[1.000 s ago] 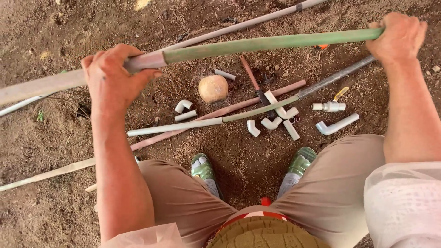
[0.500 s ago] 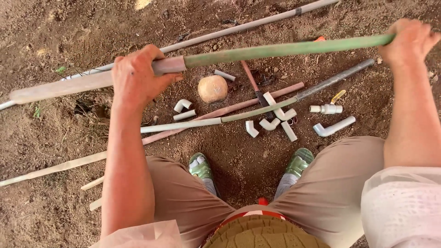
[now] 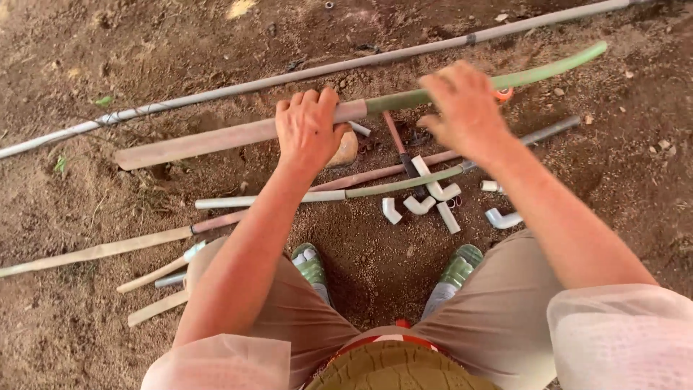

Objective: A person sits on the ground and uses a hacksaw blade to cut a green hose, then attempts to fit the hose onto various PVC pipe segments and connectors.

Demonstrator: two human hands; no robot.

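My left hand (image 3: 309,130) grips a long pipe (image 3: 216,141) at the joint where its dusty pale half meets its green half (image 3: 548,71). The pipe runs across the dirt from lower left to upper right. My right hand (image 3: 465,108) is blurred, fingers spread, over the green half near the middle; whether it touches the pipe I cannot tell. A round tan stone (image 3: 345,150) lies just under my left hand.
A long grey pipe (image 3: 404,54) lies behind on the ground. Thinner pipes (image 3: 375,189), several white elbow fittings (image 3: 422,204), and a hand tool (image 3: 404,155) lie in front of my shoes (image 3: 310,263). More pipe pieces (image 3: 101,251) lie at the left.
My right hand has left the far green end of the pipe and moved left toward the middle. The pipe's right end has dropped lower. My left hand kept its grip.
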